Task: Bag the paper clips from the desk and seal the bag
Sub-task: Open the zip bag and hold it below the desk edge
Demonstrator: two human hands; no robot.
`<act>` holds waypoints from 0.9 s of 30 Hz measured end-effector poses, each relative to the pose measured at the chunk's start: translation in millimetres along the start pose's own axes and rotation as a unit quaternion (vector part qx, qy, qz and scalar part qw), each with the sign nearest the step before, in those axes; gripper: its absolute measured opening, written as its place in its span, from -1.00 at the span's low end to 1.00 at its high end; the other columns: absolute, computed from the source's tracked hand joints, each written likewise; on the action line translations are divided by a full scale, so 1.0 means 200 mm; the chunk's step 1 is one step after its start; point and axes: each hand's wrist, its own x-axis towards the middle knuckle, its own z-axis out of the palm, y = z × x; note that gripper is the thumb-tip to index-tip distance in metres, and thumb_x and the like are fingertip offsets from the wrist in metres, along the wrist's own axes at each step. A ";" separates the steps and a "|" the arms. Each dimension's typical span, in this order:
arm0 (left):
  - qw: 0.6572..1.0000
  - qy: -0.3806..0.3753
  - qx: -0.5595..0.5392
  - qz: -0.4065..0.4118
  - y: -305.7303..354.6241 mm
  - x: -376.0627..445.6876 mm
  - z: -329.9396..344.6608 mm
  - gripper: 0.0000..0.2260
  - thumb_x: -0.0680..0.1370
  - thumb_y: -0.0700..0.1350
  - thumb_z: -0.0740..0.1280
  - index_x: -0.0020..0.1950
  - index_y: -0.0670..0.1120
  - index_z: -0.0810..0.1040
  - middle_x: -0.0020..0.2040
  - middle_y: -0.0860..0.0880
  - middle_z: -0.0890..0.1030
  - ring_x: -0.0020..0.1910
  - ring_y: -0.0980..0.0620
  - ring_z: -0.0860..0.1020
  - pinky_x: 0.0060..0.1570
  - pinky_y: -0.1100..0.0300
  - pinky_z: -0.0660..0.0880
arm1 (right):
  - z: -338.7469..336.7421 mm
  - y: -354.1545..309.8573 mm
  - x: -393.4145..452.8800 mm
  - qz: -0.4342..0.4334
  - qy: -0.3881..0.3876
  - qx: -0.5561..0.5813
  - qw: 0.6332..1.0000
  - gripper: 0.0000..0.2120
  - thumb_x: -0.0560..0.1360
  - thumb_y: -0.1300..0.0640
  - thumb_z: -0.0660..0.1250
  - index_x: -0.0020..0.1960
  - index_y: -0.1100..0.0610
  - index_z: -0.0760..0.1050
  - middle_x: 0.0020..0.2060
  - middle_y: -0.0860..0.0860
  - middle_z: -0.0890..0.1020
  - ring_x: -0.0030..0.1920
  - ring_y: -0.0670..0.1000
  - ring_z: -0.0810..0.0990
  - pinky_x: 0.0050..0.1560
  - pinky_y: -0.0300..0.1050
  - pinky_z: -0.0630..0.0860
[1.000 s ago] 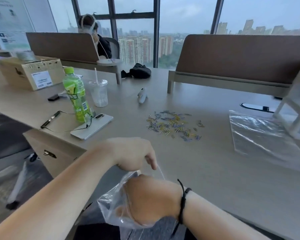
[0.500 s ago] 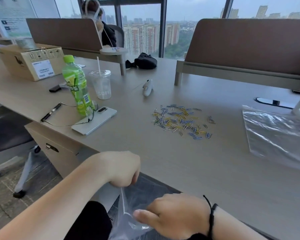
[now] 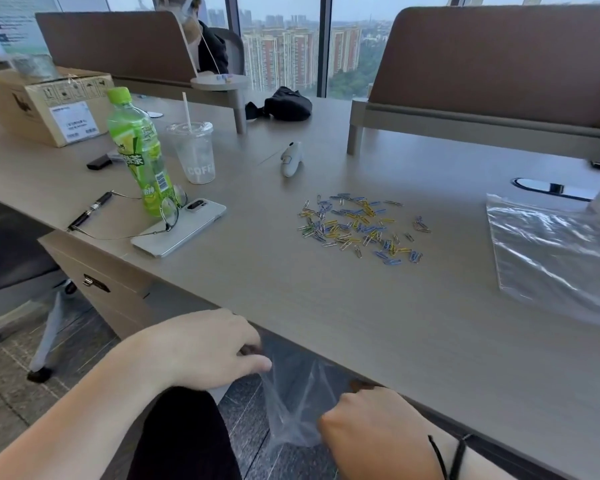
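A scatter of coloured paper clips (image 3: 359, 227) lies on the wooden desk (image 3: 378, 317), in its middle. Below the desk's near edge a clear plastic bag (image 3: 293, 400) hangs between my two hands. My left hand (image 3: 212, 348) pinches the bag's upper left edge. My right hand (image 3: 371, 427), with a black cord at the wrist, grips the bag's right side lower down. The bag looks empty. Both hands are well short of the clips.
More clear bags (image 3: 555, 251) lie flat at the right. A green bottle (image 3: 137, 150), plastic cup (image 3: 194, 152), phone (image 3: 181, 226), glasses, pen (image 3: 90, 211) and white device (image 3: 290, 159) stand left of the clips. A cardboard box (image 3: 45, 102) and a seated person are behind.
My hands have drawn apart and dropped below the desk edge, stretching the bag between them. The view has moved closer to the desk.
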 end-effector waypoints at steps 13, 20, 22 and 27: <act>0.986 0.117 -0.056 0.106 -0.11 0.01 0.04 -0.91 0.50 0.14 0.44 -0.13 0.17 0.70 -0.13 0.26 0.52 -0.09 0.48 0.40 -0.13 0.51 0.28 | -0.03 0.02 -0.07 -0.049 0.060 0.083 0.993 -0.81 0.58 0.24 0.13 0.15 0.13 0.43 -0.04 0.16 0.58 -0.17 0.21 0.48 -0.15 0.02 0.37; 0.987 0.084 -0.069 0.121 -0.09 0.02 0.11 -0.89 0.53 0.12 0.41 -0.20 0.24 0.62 -0.05 0.20 0.56 -0.07 0.30 0.52 -0.07 0.43 0.41 | 0.03 0.09 -0.09 -0.096 0.088 0.023 0.991 -0.90 0.36 0.26 0.10 -0.18 0.09 0.31 -0.33 0.03 0.50 -0.34 0.13 0.50 -0.44 -0.02 0.38; 0.987 0.095 -0.063 0.116 -0.08 0.04 0.13 -0.91 0.54 0.11 0.39 -0.12 0.17 0.67 -0.08 0.19 0.57 -0.07 0.31 0.50 -0.04 0.40 0.42 | 0.07 0.09 -0.09 -0.092 0.148 -0.004 0.985 -0.89 0.26 0.22 0.05 -0.27 0.04 0.27 -0.45 -0.06 0.42 -0.47 0.02 0.43 -0.58 -0.13 0.32; 0.986 0.116 -0.050 0.110 -0.08 0.05 0.15 -0.88 0.57 0.08 0.35 -0.04 0.13 0.68 -0.10 0.21 0.62 -0.06 0.32 0.52 -0.04 0.45 0.39 | 0.10 0.11 -0.10 -0.089 0.193 -0.012 0.977 -0.85 0.29 0.21 0.15 -0.20 -0.02 0.32 -0.43 -0.10 0.37 -0.47 -0.03 0.38 -0.58 -0.12 0.36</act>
